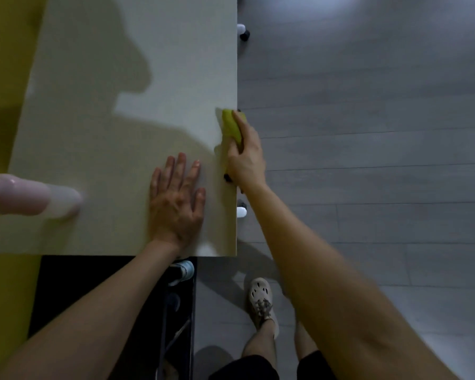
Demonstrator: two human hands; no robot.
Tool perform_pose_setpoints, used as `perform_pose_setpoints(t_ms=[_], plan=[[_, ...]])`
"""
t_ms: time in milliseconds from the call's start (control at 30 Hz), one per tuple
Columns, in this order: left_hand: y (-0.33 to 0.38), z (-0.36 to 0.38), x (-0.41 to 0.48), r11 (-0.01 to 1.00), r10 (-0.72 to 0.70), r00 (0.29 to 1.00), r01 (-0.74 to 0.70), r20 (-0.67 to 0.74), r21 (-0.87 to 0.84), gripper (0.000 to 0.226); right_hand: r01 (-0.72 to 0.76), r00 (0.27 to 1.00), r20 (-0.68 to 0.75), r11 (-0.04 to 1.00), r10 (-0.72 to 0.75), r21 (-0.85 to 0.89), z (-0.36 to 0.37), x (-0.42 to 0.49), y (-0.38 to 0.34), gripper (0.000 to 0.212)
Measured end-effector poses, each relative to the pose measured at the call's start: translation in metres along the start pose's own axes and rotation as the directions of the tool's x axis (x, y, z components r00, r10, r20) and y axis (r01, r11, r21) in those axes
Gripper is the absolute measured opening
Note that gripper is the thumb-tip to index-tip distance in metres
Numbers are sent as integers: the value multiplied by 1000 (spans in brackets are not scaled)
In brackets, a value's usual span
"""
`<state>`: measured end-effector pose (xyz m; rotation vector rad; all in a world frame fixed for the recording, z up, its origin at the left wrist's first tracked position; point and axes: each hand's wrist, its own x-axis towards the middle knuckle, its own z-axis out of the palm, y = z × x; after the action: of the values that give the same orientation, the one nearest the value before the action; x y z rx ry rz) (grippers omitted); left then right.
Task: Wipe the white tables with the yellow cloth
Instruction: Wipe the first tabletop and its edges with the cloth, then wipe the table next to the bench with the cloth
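A white table [115,111] fills the left and middle of the view, its right edge running straight down the picture. My right hand [246,157] grips a folded yellow cloth [231,126] and holds it against that right edge, with the cloth wrapped over the rim. My left hand [177,198] lies flat on the tabletop, fingers spread, just left of the cloth and near the front corner.
A pale pink and white bottle [30,197] stands on the table's left side. The table's white legs with black castors [243,31] show along the right edge over grey plank floor [368,133]. A yellow wall [3,64] borders the left. My feet stand below the front edge.
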<state>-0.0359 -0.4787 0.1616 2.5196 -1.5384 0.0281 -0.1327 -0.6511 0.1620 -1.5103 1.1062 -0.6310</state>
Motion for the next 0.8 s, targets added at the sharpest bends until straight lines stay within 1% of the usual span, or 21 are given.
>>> perform_pose_setpoints(t_ms=[67, 133, 167, 200, 233, 267, 300, 333, 367, 433, 467, 533, 567, 600, 633, 667, 700, 733, 767, 800], plan=[[0, 1, 1, 1000, 1, 1000, -1, 10, -6, 63, 13, 998, 54, 999, -12, -34, -8, -70, 16, 62], [-1, 1, 1, 1000, -7, 999, 8, 38, -9, 63, 63, 978, 206, 994, -43, -92, -31, -139, 33, 72], [-1, 0, 2, 1000, -11, 999, 12, 51, -10, 63, 110, 951, 304, 982, -59, -153, -47, -167, 41, 76], [0, -1, 3, 1000, -12, 998, 13, 60, -13, 64, 169, 911, 408, 958, -63, -230, -66, -187, 47, 76], [1, -2, 3, 1000, -8, 997, 9, 73, -13, 64, 227, 864, 500, 928, -52, -296, -85, -200, 51, 71], [2, -3, 2, 1000, -2, 996, 3, 94, -11, 64, 258, 827, 562, 899, -17, -353, -103, -206, 51, 66], [2, -3, 1, 1000, -3, 992, 5, 125, -11, 65, 260, 815, 579, 878, 24, -402, -117, -209, 50, 64], [4, -5, 2, 1000, -13, 989, 15, 150, -12, 65, 237, 828, 557, 859, 65, -454, -130, -208, 45, 66], [6, -4, 4, 999, -40, 982, 44, 185, -15, 66, 192, 849, 517, 848, 110, -495, -139, -205, 43, 72], [15, -9, 4, 992, -108, 954, 121, 280, -30, 68, 43, 872, 431, 840, 233, -540, -154, -199, 30, 84], [21, -14, 2, 987, -130, 933, 154, 335, -48, 70, -9, 873, 400, 830, 278, -557, -161, -197, 23, 82], [35, -28, -10, 979, -118, 900, 177, 420, -105, 67, -57, 875, 371, 827, 311, -559, -174, -197, 11, 64], [41, -37, -19, 971, -98, 886, 185, 454, -152, 60, -75, 874, 368, 836, 317, -544, -181, -199, 4, 57], [47, -48, -31, 950, -79, 867, 215, 491, -227, 51, -83, 875, 364, 840, 319, -537, -185, -201, -5, 55], [51, -60, -43, 904, -90, 839, 295, 536, -310, 44, -77, 880, 358, 840, 311, -538, -188, -202, -15, 55], [55, -71, -57, 819, -120, 798, 416, 591, -396, 41, -62, 887, 355, 837, 296, -543, -189, -203, -27, 55], [60, -84, -71, 688, -133, 751, 539, 646, -486, 48, -37, 895, 357, 844, 266, -535, -189, -202, -41, 54], [66, -96, -82, 527, -139, 715, 639, 685, -560, 64, -9, 898, 369, 850, 238, -526, -187, -201, -56, 52], [70, -103, -90, 377, -141, 697, 695, 704, -612, 79, 30, 898, 391, 856, 204, -516, -185, -198, -71, 50], [73, -109, -95, 244, -121, 686, 721, 717, -649, 88, 73, 893, 417, 859, 170, -508, -182, -195, -87, 49]])
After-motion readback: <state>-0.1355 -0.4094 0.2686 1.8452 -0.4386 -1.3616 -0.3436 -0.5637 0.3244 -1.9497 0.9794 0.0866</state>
